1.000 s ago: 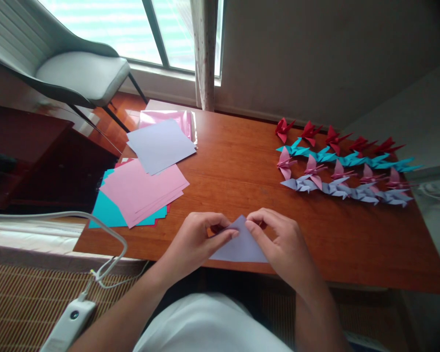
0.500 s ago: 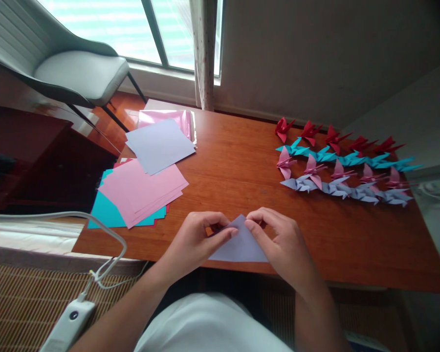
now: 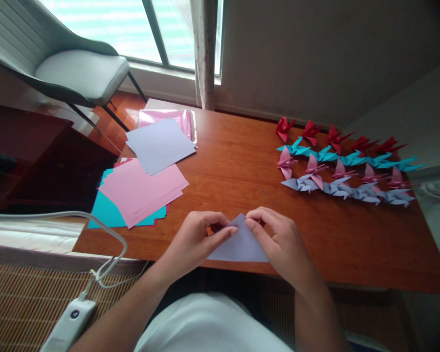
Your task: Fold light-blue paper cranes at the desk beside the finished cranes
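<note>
A pale lavender sheet of origami paper (image 3: 238,248), its visible part a triangle with the point facing away from me, lies at the front edge of the wooden table. My left hand (image 3: 201,237) pinches its left slanted side between thumb and fingers. On the opposite side, close to the tip, my right hand (image 3: 275,237) has thumb and forefinger closed on the paper. My palms and fingers cover parts of both slanted sides. Whether the sheet is one layer or several I cannot make out.
Rows of folded cranes in red (image 3: 334,139), turquoise (image 3: 326,155), pink (image 3: 286,164) and lavender (image 3: 300,184) stand at the right. Left lie loose pink sheets (image 3: 146,188), turquoise sheets (image 3: 106,210) and lavender sheets (image 3: 161,144). A power strip (image 3: 71,318) with a white cable is at lower left.
</note>
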The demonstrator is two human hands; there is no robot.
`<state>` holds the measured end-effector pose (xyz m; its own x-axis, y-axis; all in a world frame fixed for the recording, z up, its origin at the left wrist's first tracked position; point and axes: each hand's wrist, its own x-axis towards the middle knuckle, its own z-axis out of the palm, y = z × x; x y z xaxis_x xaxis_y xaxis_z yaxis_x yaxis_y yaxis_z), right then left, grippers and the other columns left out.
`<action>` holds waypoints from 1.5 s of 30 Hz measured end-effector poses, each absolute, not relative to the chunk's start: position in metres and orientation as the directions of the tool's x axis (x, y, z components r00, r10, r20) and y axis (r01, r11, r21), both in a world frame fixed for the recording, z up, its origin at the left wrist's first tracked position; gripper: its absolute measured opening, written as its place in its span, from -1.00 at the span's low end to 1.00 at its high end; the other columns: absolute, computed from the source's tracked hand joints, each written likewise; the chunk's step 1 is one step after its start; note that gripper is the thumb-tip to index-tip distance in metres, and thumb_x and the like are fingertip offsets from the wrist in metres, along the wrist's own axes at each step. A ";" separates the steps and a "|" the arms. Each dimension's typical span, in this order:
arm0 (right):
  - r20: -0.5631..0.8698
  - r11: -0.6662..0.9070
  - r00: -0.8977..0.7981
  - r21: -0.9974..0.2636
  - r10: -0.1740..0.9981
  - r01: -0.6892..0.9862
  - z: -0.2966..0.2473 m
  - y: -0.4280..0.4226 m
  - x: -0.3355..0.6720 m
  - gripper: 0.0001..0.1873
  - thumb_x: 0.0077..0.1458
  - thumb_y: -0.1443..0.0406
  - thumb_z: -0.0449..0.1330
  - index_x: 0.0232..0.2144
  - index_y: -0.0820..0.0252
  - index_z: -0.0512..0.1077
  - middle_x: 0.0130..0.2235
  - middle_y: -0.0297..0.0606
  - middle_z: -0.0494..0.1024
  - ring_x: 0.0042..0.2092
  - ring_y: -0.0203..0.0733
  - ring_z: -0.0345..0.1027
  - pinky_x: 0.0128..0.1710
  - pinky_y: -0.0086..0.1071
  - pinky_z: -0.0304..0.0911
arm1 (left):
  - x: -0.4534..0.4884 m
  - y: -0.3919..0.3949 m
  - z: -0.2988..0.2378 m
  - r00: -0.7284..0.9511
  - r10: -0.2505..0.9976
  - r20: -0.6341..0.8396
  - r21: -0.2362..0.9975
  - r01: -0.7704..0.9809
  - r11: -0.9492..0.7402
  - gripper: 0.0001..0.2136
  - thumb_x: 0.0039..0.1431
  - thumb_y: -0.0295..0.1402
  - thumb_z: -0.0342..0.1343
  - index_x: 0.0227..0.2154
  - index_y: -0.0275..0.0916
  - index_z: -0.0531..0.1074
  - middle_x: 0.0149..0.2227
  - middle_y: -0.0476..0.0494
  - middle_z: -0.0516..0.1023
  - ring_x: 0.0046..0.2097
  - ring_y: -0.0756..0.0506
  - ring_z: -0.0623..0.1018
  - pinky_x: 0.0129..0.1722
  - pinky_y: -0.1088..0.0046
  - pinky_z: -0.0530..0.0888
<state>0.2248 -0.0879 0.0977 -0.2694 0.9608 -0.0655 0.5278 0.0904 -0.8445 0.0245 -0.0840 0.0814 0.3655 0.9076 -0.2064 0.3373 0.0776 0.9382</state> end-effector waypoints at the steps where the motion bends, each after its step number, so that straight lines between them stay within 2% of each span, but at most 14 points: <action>1: -0.064 0.091 -0.269 -0.845 0.961 0.526 0.098 -0.088 0.225 -0.83 0.30 0.29 0.12 -0.36 0.14 0.44 -0.34 -0.30 0.54 -0.27 -0.21 0.40 -0.25 -0.40 0.24 | 0.025 -0.084 0.082 0.365 0.908 -0.205 0.938 0.337 0.077 -0.75 0.25 -0.24 0.17 -0.46 -0.29 0.54 -0.50 0.01 0.52 -0.44 0.04 0.40 -0.43 0.59 0.30; 5: -0.068 0.071 -0.248 -0.855 0.966 0.513 0.100 -0.088 0.227 -0.83 0.29 0.28 0.12 -0.36 0.14 0.45 -0.34 -0.30 0.54 -0.28 -0.22 0.41 -0.25 -0.41 0.27 | 0.025 -0.084 0.086 0.353 0.917 -0.185 0.938 0.341 0.058 -0.77 0.24 -0.26 0.19 -0.46 -0.29 0.53 -0.50 -0.01 0.53 -0.45 0.04 0.41 -0.43 0.58 0.32; 12: -0.034 0.011 -0.079 -0.861 0.996 0.509 0.100 -0.086 0.243 -0.79 0.27 0.19 0.16 -0.36 0.13 0.49 -0.30 -0.28 0.57 -0.26 -0.18 0.44 -0.27 -0.39 0.30 | 0.019 -0.085 0.093 0.301 0.945 -0.129 0.942 0.335 0.022 -0.85 0.21 -0.33 0.22 -0.45 -0.27 0.53 -0.47 -0.03 0.58 -0.44 0.03 0.48 -0.41 0.60 0.38; 19: -0.064 -0.044 -0.027 -0.886 0.998 0.462 0.100 -0.089 0.249 -0.81 0.25 0.17 0.19 -0.34 0.12 0.51 -0.30 -0.30 0.56 -0.27 -0.21 0.44 -0.27 -0.41 0.32 | 0.016 -0.087 0.098 0.272 0.959 -0.074 0.938 0.346 -0.025 -0.87 0.20 -0.35 0.24 -0.44 -0.26 0.53 -0.46 -0.03 0.60 -0.44 0.03 0.51 -0.41 0.60 0.41; 34: -0.093 -0.066 -0.037 -0.887 0.995 0.457 0.102 -0.090 0.255 -0.82 0.23 0.16 0.22 -0.33 0.11 0.52 -0.29 -0.30 0.58 -0.28 -0.20 0.46 -0.25 -0.39 0.35 | 0.013 -0.088 0.103 0.294 0.956 0.001 0.911 0.394 -0.122 -0.94 0.17 -0.40 0.28 -0.41 -0.23 0.57 -0.44 0.03 0.65 -0.44 0.06 0.57 -0.41 0.66 0.43; 45: -0.114 -0.070 -0.064 -0.876 0.991 0.477 0.104 -0.089 0.259 -0.82 0.22 0.17 0.24 -0.37 0.10 0.54 -0.36 -0.35 0.57 -0.33 -0.24 0.44 -0.33 -0.43 0.30 | 0.010 -0.087 0.101 0.314 0.947 -0.072 0.928 0.368 -0.051 -0.94 0.17 -0.37 0.28 -0.40 -0.22 0.60 -0.45 0.05 0.65 -0.45 0.06 0.57 -0.42 0.63 0.43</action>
